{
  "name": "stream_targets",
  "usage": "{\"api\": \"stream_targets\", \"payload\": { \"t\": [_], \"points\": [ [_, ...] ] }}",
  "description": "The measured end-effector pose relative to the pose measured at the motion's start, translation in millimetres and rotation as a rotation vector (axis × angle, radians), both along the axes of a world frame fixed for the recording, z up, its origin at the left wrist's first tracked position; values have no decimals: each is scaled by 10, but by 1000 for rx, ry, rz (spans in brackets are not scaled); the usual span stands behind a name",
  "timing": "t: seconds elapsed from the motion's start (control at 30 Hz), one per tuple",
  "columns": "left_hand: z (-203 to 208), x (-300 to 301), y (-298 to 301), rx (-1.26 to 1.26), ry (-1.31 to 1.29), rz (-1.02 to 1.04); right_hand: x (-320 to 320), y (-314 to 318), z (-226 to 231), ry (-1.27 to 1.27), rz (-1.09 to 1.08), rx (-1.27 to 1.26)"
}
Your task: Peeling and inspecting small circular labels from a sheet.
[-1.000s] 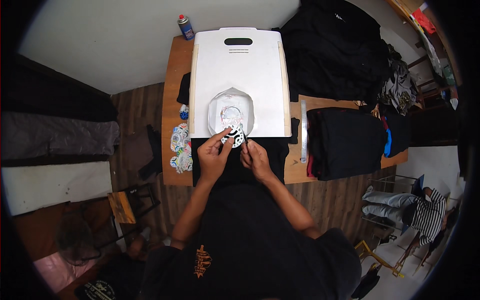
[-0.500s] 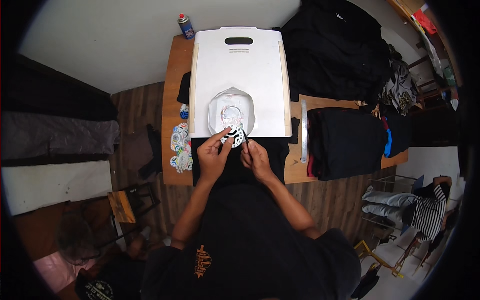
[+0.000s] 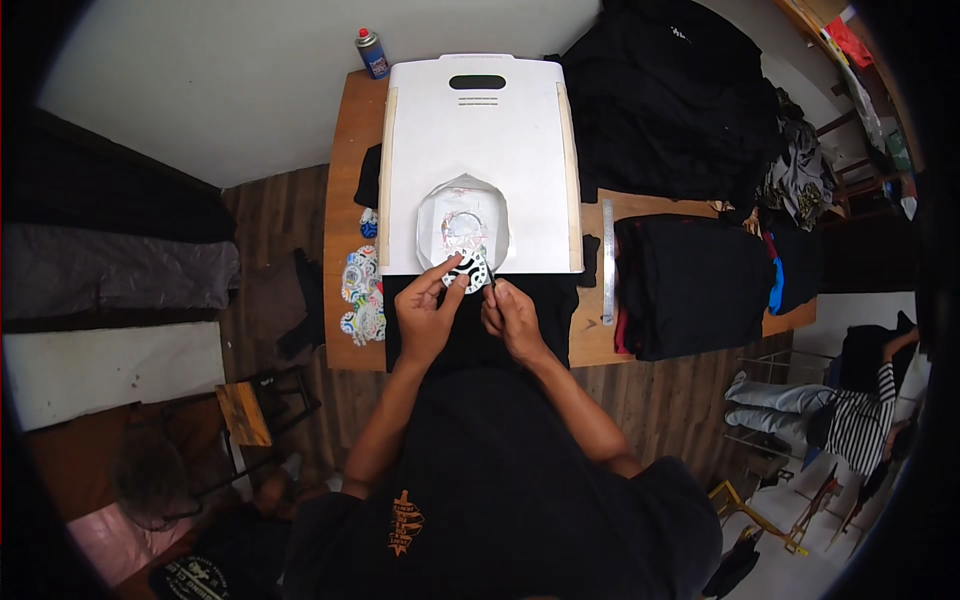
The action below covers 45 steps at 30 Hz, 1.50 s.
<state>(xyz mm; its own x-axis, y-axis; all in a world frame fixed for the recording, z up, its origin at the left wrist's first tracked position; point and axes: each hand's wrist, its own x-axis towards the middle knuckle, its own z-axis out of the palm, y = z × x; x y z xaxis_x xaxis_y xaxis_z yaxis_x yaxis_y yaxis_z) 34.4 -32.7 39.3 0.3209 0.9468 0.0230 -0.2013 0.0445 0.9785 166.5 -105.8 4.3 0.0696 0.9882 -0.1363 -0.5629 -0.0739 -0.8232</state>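
Between the thumb and fingers of my left hand [image 3: 424, 312] is a round black-and-white patterned sticker [image 3: 466, 272]. My right hand [image 3: 515, 318] closes round a slim dark tool [image 3: 490, 287] whose tip meets the sticker's right edge; its kind I cannot make out. Both hands are over the near edge of a white plastic panel [image 3: 478, 135]. Just beyond them a white, many-sided shallow paper tray [image 3: 428, 225] rests on the panel, with scraps lying in it. Black fabric [image 3: 545, 315] lies below my hands.
Colourful round stickers [image 3: 363, 320] are heaped at the wooden table's [image 3: 350, 150] left side. A spray can [image 3: 371, 54] stands at the far left corner. To the right are a metal ruler [image 3: 608, 262], folded black clothes [image 3: 690, 285] and a large black pile [image 3: 670, 100]. Another person [image 3: 855, 430] stands at far right.
My hands, the sticker and the tool keep nearly the same place. At far right, the person in stripes has raised an arm with dark cloth by it.
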Motion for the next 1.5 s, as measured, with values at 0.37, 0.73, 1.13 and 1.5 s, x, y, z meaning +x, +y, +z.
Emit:
{"api": "stream_targets", "payload": {
  "t": [0.37,0.73,1.13,1.5],
  "points": [
    [-1,1,11,-3,9,6,47,2,31,-56,-57,-33],
    [43,34,16,-12,-11,3,111,23,-60,-151,-46,-12],
    [25,20,-1,5,16,9,72,-33,5,-40,70,-58],
    [17,9,-3,8,10,14,63,-11,105,33,32,-45]
  ]
}}
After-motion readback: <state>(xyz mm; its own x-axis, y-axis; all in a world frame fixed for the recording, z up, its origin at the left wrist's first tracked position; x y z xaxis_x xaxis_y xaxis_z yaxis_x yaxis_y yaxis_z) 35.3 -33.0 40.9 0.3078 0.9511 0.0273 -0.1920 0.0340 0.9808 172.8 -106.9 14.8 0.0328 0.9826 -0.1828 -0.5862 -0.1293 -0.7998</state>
